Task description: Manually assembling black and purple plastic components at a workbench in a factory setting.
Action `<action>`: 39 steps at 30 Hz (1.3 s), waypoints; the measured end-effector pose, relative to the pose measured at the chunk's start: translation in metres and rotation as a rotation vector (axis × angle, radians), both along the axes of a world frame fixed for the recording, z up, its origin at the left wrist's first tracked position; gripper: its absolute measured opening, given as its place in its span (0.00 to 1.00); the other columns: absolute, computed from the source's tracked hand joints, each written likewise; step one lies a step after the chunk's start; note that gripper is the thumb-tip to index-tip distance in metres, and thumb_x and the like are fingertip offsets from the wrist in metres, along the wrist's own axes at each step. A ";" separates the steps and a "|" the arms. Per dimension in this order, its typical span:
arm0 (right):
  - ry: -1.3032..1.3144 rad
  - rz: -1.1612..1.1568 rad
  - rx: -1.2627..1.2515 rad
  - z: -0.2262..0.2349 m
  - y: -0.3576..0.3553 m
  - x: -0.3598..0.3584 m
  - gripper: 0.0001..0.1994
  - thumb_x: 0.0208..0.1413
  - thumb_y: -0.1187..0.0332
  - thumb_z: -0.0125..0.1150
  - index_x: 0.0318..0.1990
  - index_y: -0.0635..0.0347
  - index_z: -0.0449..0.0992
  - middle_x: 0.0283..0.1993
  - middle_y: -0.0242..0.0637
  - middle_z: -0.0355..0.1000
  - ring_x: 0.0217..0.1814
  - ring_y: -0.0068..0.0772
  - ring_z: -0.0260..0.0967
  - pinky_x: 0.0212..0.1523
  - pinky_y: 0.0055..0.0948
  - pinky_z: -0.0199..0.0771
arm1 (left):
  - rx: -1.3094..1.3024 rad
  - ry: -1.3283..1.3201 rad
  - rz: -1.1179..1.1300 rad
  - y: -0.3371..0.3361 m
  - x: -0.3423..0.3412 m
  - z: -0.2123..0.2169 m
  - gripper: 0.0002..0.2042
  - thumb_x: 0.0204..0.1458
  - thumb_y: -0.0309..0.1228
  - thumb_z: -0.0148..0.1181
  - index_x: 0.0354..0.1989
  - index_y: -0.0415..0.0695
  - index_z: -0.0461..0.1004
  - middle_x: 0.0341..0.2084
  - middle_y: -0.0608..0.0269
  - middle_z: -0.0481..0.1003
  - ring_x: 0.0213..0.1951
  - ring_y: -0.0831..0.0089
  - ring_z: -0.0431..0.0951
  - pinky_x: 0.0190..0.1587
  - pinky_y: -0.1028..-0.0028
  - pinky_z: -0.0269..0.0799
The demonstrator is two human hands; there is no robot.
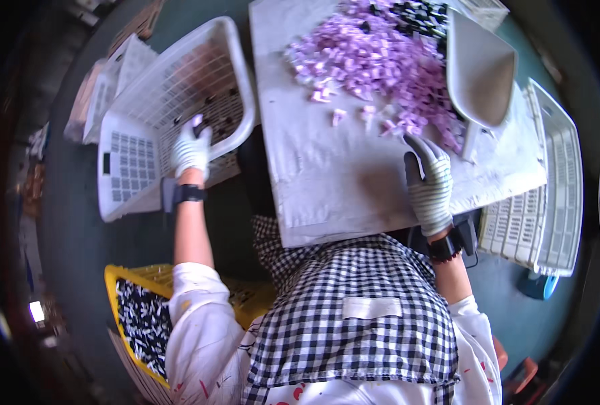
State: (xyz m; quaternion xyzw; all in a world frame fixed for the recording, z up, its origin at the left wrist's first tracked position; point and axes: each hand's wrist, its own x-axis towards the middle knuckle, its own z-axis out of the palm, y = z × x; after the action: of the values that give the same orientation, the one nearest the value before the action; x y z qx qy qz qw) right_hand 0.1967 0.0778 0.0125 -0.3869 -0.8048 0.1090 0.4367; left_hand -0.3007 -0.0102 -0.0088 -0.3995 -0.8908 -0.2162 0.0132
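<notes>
At lower left, a yellow crate is seen beside the person's left sleeve, filled with small black-and-white pieces; its near end is hidden by the sleeve. Above it, a white perforated basket is tilted on its side off the left edge of the table, and a few small dark pieces are scattered on its mesh floor. The left hand, gloved in white, is laid over the basket's near rim with a small purple piece pinched at its fingertips. More pale baskets are stacked behind this one, their contents not being discernible. A grey-white table occupies the centre, and a loose heap of purple pieces is spread over its far half, with a patch of black pieces at the top that is cut off by the frame's edge. The right hand, in a grey striped glove, is rested flat on the table at the near edge of the heap, fingers relaxed and holding nothing. A grey scoop is set against the heap's right side. At far right, a second white slatted basket is partly concealed beneath the table, its inside not visible.
</notes>
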 end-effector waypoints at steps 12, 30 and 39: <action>0.275 -0.493 -0.534 -0.034 0.070 0.090 0.46 0.59 0.70 0.73 0.81 0.53 0.51 0.50 0.48 0.76 0.42 0.43 0.74 0.48 0.43 0.79 | 0.487 -0.320 -0.458 0.031 0.098 -0.040 0.25 0.61 0.28 0.63 0.68 0.40 0.70 0.61 0.47 0.75 0.59 0.56 0.78 0.63 0.58 0.73; -0.146 -1.001 -0.315 -0.035 0.155 0.282 0.29 0.65 0.59 0.59 0.72 0.52 0.66 0.52 0.58 0.80 0.49 0.63 0.79 0.49 0.55 0.77 | 0.168 0.110 -0.831 0.079 0.222 -0.015 0.37 0.56 0.39 0.70 0.73 0.40 0.64 0.66 0.42 0.68 0.67 0.43 0.68 0.70 0.51 0.63; -0.298 -0.671 0.362 0.009 0.125 0.200 0.19 0.57 0.69 0.67 0.57 0.57 0.80 0.56 0.50 0.79 0.58 0.55 0.76 0.60 0.49 0.76 | 0.126 0.159 -0.922 0.089 0.251 -0.018 0.43 0.52 0.50 0.73 0.75 0.45 0.63 0.71 0.45 0.65 0.70 0.45 0.65 0.73 0.48 0.58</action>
State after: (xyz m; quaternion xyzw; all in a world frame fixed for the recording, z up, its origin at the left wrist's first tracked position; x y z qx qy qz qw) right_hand 0.3971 0.2024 0.0219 -0.5564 -0.6946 -0.2400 0.3877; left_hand -0.0496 0.0791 -0.0265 -0.7670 -0.6020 -0.2220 0.0084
